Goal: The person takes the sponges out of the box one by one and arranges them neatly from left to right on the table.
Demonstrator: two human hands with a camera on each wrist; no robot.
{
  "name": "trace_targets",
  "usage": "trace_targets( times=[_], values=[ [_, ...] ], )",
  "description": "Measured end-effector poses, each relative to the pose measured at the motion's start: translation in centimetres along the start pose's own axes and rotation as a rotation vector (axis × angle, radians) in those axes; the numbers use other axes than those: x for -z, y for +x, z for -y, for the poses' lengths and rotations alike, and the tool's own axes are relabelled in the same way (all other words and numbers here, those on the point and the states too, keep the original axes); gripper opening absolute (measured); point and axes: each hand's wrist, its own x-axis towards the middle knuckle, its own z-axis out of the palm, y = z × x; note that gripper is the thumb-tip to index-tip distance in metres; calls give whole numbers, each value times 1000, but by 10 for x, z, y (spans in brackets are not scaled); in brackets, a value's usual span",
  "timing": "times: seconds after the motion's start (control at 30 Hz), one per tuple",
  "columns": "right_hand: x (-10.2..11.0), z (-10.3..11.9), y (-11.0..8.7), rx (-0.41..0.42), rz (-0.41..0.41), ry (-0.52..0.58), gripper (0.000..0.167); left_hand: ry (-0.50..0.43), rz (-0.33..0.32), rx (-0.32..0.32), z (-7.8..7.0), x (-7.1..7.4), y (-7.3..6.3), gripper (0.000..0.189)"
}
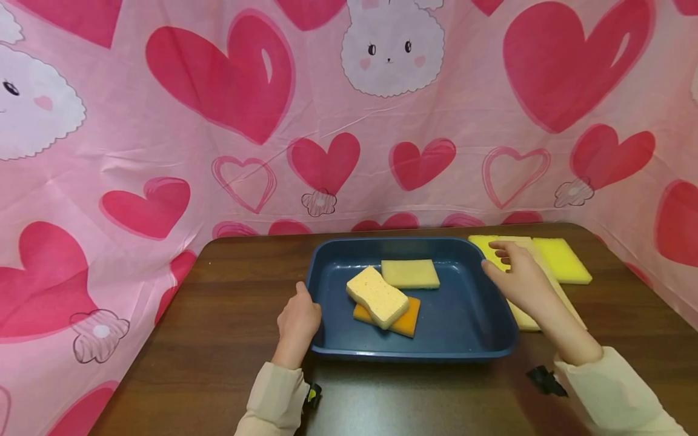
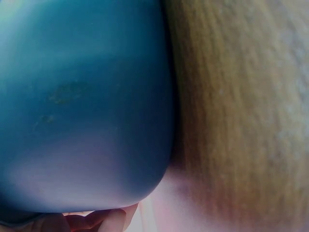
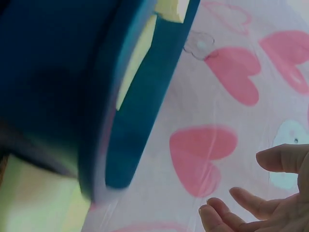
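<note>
A dark blue tray (image 1: 463, 315) sits on the table with three sponges inside. A pale, waisted sponge (image 1: 376, 297) lies tilted across an orange sponge (image 1: 409, 321), and a flat light-yellow sponge (image 1: 410, 274) lies just behind. At the tray's left wall, my left hand (image 1: 299, 318) grips the side; its fingers (image 2: 113, 221) show against the tray wall in the left wrist view. My right hand (image 1: 520, 280) hovers beside the right rim, above sponges on the table, thumb and fingers spread apart. Nothing is between them in the right wrist view.
To the tray's right several yellow and cream sponges lie close together, a bright yellow one (image 1: 561, 260) outermost and a cream one (image 1: 561, 297) partly behind my right arm. The brown wooden table (image 1: 218, 339) ends at a pink heart-print cloth (image 1: 327, 109) behind.
</note>
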Motion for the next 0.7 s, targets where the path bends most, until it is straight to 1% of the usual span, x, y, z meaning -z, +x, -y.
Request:
trace_targets(
  times=[0.13, 0.37, 0.7],
  values=[
    [-11, 9, -1, -9, 36, 14, 57, 0, 1, 1, 0, 0, 1, 47],
    [-28, 21, -3, -4, 71, 19, 58, 5, 5, 6, 0, -1, 1, 50],
    [-46, 36, -4, 10, 120, 23, 58, 15, 8, 10, 1, -2, 2, 49]
  ],
)
